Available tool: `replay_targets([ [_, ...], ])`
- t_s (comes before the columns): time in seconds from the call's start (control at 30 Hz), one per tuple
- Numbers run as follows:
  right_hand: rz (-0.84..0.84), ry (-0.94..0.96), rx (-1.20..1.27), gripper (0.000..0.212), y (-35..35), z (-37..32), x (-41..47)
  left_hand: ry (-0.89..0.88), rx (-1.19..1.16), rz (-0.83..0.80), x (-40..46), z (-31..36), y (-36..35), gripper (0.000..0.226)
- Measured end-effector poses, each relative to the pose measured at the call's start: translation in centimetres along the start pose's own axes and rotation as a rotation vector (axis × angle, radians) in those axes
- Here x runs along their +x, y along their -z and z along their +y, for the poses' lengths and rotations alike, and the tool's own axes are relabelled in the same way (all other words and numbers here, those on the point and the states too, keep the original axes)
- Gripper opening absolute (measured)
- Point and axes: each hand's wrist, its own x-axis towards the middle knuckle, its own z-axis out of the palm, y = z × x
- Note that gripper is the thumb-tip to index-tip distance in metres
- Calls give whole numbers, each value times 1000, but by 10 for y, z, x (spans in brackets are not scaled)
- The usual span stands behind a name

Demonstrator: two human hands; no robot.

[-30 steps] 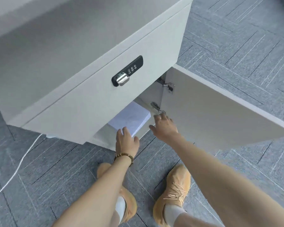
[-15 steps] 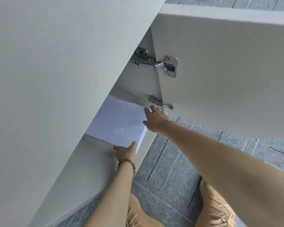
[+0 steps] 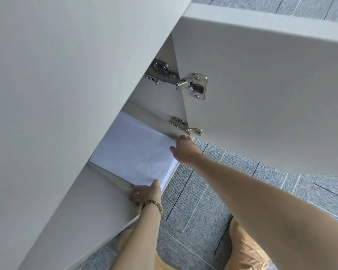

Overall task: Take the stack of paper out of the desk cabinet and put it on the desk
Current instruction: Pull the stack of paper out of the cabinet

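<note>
A white stack of paper lies on the floor of the open desk cabinet, its near edge at the cabinet's front lip. My left hand, with a bead bracelet on the wrist, holds the stack's near left corner, thumb on top and fingers at its side. My right hand touches the stack's right corner, fingers curled against its edge below the lower hinge. The back of the stack is hidden by the cabinet front above it.
The cabinet door stands open to the right on two metal hinges. The white cabinet front fills the left. Grey carpet tiles lie below, with my tan shoes near the bottom.
The camera has dropped and come in close to the cabinet. Both hands have gone from reaching toward the stack to resting on its two near corners; the stack looks slightly raised at the front.
</note>
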Motion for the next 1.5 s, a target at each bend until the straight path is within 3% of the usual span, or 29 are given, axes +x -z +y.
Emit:
replay_targets([
  [0.13, 14, -104, 80, 43, 2, 36, -25, 1, -64, -72, -40, -30, -14, 84],
  [0.27, -26, -202, 235, 32, -1, 68, -33, 53, -320, -75, -64, -52, -20, 80],
  [0.43, -215, -229, 305, 52, -8, 68, -27, 231, -677, -75, -49, -58, -18, 75],
  [0.57, -276, -213, 267, 56, -7, 61, -26, 202, -656, -146, -38, -55, -10, 43],
  [0.73, -260, -199, 322, 41, 13, 47, -44, 138, -619, -431, -45, -47, 16, 63],
  [1.03, -208, -221, 329, 34, 87, 3, -158, 10, -458, -470, -155, -38, 110, 36],
  [1.13, -172, -213, 272, 33, 112, -7, -224, -96, -379, -449, -200, -52, 140, 51],
  [1.2, -153, -213, 326, 27, 129, -9, -267, -179, -329, -435, -231, -63, 161, 45],
  [1.4, -158, -222, 519, 13, 194, -6, -386, -345, -368, -478, -327, -94, 222, 28],
  [1.5, -205, -194, 520, 17, 221, -8, -441, -422, -403, -512, -371, -120, 249, 28],
])
